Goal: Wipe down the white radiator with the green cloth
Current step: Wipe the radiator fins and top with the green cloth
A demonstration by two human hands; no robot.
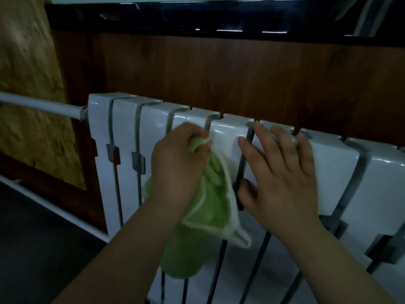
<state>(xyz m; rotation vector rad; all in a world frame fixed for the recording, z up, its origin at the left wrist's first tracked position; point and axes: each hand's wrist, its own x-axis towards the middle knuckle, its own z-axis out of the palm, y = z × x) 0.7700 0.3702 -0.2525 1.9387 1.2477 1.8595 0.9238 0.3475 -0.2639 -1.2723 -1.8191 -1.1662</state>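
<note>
The white radiator has several upright sections and runs from left of centre to the right edge, against a dark wood panel. My left hand grips a bunched green cloth with a pale hem and holds it against the front of a middle section near the top. The rest of the cloth hangs below the hand. My right hand lies flat on the neighbouring sections with the fingers spread and straight, fingertips at the top edge, thumb at a gap between sections.
A white pipe enters the radiator's upper left corner; another white pipe runs low along the wall. A dark glossy sill overhangs above. A patterned yellowish wall panel fills the left. Dark floor lies at lower left.
</note>
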